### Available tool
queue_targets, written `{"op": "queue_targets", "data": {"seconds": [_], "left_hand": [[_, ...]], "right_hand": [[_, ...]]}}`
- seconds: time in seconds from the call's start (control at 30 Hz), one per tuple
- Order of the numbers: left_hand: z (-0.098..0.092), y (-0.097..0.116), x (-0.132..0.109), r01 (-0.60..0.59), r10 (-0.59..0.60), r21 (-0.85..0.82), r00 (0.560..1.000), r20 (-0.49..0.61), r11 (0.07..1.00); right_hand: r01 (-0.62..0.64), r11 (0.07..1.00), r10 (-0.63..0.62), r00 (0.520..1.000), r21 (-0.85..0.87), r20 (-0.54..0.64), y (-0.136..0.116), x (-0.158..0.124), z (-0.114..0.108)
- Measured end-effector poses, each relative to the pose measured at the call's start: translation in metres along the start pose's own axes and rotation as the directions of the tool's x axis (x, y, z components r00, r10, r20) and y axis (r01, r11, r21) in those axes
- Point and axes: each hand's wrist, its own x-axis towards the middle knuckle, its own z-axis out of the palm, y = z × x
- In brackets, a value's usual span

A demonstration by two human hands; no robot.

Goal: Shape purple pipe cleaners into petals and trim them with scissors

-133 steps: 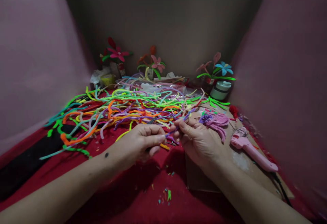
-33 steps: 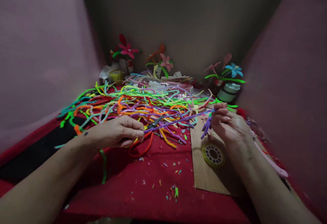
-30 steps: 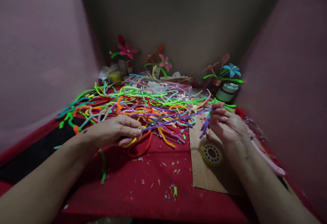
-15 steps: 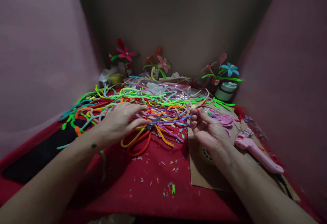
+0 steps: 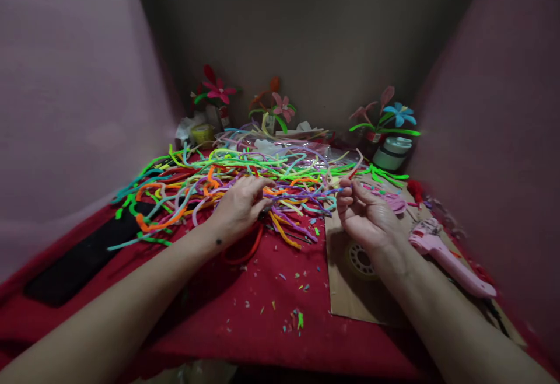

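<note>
My right hand (image 5: pixel 370 215) is closed in a pinch on the end of a purple pipe cleaner (image 5: pixel 321 195), above the edge of a cardboard sheet (image 5: pixel 343 290). The stem stretches left across the heap. My left hand (image 5: pixel 240 203) reaches over a pile of multicoloured pipe cleaners (image 5: pixel 205 165), thumb and fingers apart. Just under its thumb show the dark handles of scissors (image 5: pixel 265 213), mostly covered by the hand. Whether its fingertips touch the scissors or a stem is unclear. A red pipe cleaner loop (image 5: pixel 247 255) lies below that hand.
On the cardboard lie a tape roll (image 5: pixel 362 260) and a pink glue gun (image 5: pixel 455 264). Pipe-cleaner flowers (image 5: pixel 400 114) and a pale lidded jar (image 5: pixel 392 153) stand at the back. A black flat object (image 5: pixel 74 270) lies left. Small clippings (image 5: pixel 300 320) dot the red cloth (image 5: pixel 262 343).
My left hand has moved right, over the scissors, and now covers most of them. My right hand keeps its pinch on the purple pipe cleaner. The view has shifted slightly.
</note>
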Motion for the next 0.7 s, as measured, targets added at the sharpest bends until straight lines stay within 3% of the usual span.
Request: {"op": "queue_targets", "data": {"seconds": [0.2, 0.43, 0.57, 0.7], "left_hand": [[0.005, 0.0, 0.003, -0.101, 0.101, -0.001, 0.993, -0.063, 0.995], [-0.012, 0.027, -0.004, -0.152, 0.145, -0.08, 0.986, -0.086, 0.985], [-0.013, 0.042, -0.009, -0.202, 0.198, -0.071, 0.978, -0.063, 0.977], [-0.007, 0.047, -0.013, -0.207, 0.204, -0.062, 0.978, -0.045, 0.976]], "right_hand": [[-0.049, 0.998, 0.048, 0.998, 0.042, 0.029, -0.003, 0.001, -0.001], [-0.008, 0.999, 0.003, 0.995, 0.042, 0.1, -0.01, 0.005, -0.002], [-0.091, 0.988, 0.119, 0.964, -0.124, 0.237, 0.004, -0.003, -0.003], [0.004, 0.938, 0.126, 0.927, -0.346, 0.353, 0.022, -0.014, -0.004]]}}
